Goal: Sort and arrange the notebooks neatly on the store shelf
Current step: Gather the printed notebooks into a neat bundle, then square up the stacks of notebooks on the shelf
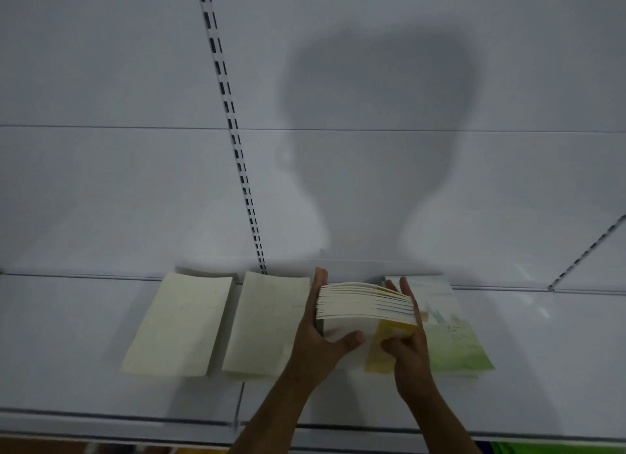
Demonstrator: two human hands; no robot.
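While both hands' grips clamped: left hand [316, 338], right hand [408, 347] around notebook stack [364, 304] on shelf [542, 369].

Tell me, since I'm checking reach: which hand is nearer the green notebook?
Right. The right hand overlaps the green notebook at its left edge; the left hand grips the far side of the held stack.

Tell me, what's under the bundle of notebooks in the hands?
A yellow-covered notebook peeks out below the bundle, beside a green notebook. Anything further beneath is hidden.
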